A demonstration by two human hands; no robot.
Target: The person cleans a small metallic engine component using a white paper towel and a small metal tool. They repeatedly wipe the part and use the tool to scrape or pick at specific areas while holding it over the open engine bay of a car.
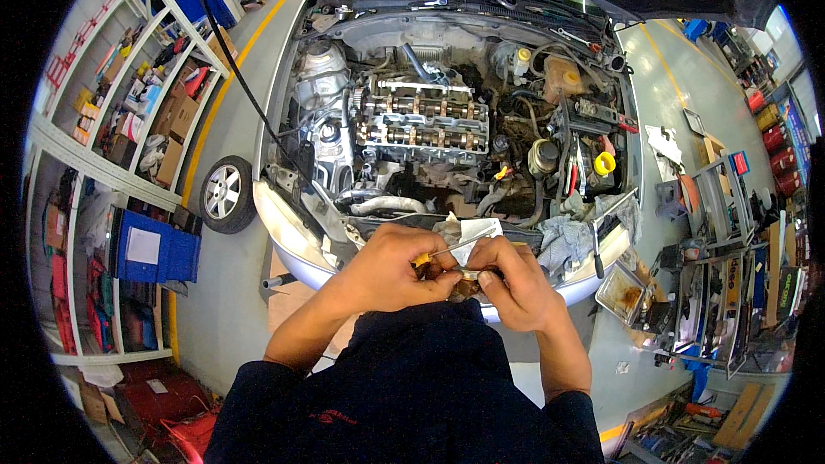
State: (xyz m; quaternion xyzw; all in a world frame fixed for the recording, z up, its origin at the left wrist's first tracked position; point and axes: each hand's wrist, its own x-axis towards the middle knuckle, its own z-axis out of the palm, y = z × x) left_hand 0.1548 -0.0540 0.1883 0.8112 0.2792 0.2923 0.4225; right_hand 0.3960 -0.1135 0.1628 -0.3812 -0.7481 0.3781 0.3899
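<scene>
Close in front of my body, over the car's front edge, both hands meet around a small brownish metal part (467, 286). My left hand (391, 271) is closed around a thin tool with a yellow handle and a metal shaft (462, 242), which looks like a screwdriver. Its shaft points right and slightly away from me, above the part. The fingertips of my right hand (522, 285) pinch the small part from the right, with the thumb on its near side. Fingers hide most of the part, so its exact kind does not show. Beyond lies the engine (425, 120), camshafts exposed.
A blue-grey rag (567, 245) lies on the car's front right, beside a long-handled wrench (598, 249). A yellow funnel-like cap (605, 163) stands in the engine bay's right side. A wheel (227, 194) stands at left near shelving (112, 163); a drip tray (623, 294) sits at right.
</scene>
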